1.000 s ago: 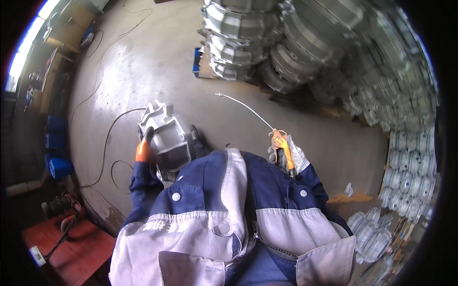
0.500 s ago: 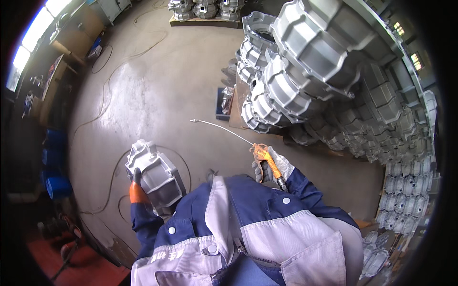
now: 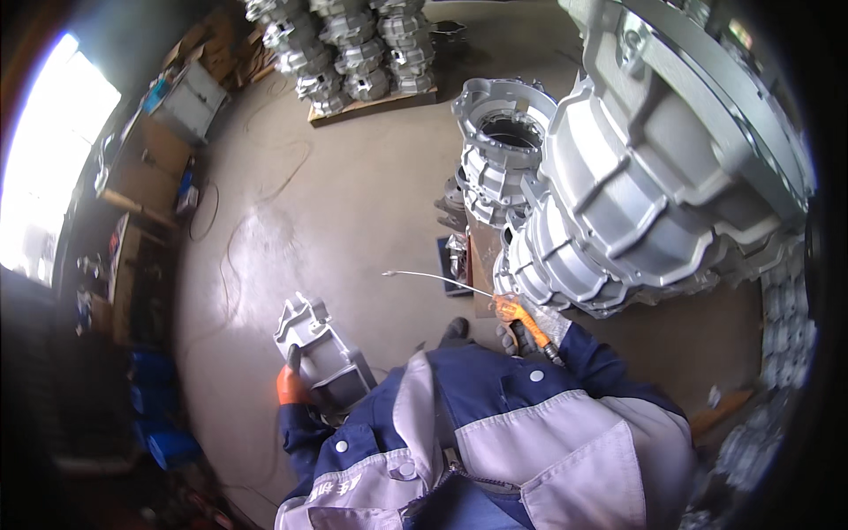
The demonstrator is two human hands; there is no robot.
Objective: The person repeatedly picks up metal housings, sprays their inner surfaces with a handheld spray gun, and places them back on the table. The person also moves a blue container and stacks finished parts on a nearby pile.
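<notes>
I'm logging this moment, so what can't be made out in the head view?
All in the head view:
Left hand: most fingers are hidden behind the grey casting.
Grey casting: its near end is covered by the jacket.
Large casting, upper right: its top is cut off by the picture's upper edge.
Dark bin: its contents are too small to identify.
Window: glare hides what lies beyond.

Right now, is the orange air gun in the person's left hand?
No: the right hand holds the gun, while the left hand grips a grey casting.
</notes>
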